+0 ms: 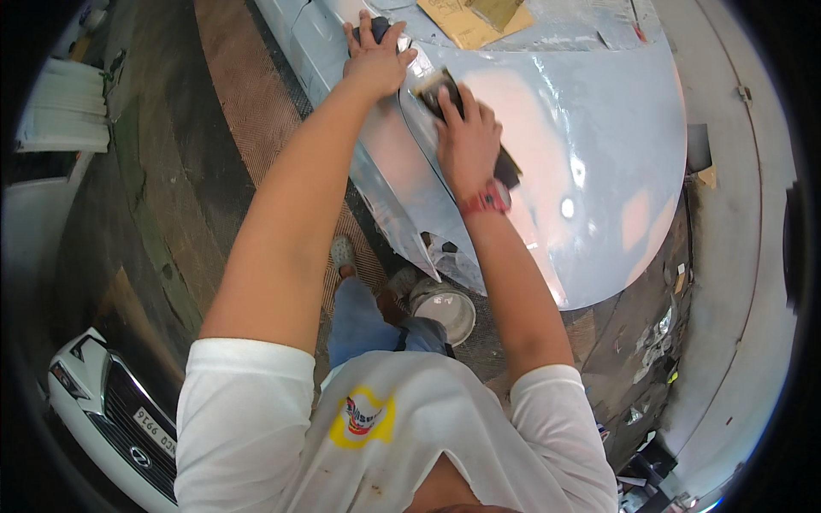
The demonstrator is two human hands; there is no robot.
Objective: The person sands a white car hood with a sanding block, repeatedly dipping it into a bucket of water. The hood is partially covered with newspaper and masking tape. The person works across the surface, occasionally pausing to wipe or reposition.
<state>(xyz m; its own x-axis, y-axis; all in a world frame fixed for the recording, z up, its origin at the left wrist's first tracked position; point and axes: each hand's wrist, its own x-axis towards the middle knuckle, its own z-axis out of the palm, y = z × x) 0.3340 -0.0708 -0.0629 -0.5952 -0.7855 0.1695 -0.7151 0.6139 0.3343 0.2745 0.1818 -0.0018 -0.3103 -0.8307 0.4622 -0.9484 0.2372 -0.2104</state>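
A car hood [599, 111] in grey-white primer with pinkish patches lies in front of me, beside a fender [389, 150]. My right hand [470, 141] grips a long dark sanding block [508, 168], which lies against the hood near its left edge. Its ends show beyond my fingers, and a yellowish edge runs along it. Farther off, my left hand [376, 64] rests at the seam between hood and fender, its fingers over a small dark rounded pad [376, 31]. The underside of that pad is hidden.
Brown cardboard [453, 26] lies at the hood's far end. A bucket [453, 318] with pale liquid stands by my feet, below the fender's pointed tip. A white car [111, 410] is at lower left. Scraps litter the floor [658, 342] along the right wall [727, 188].
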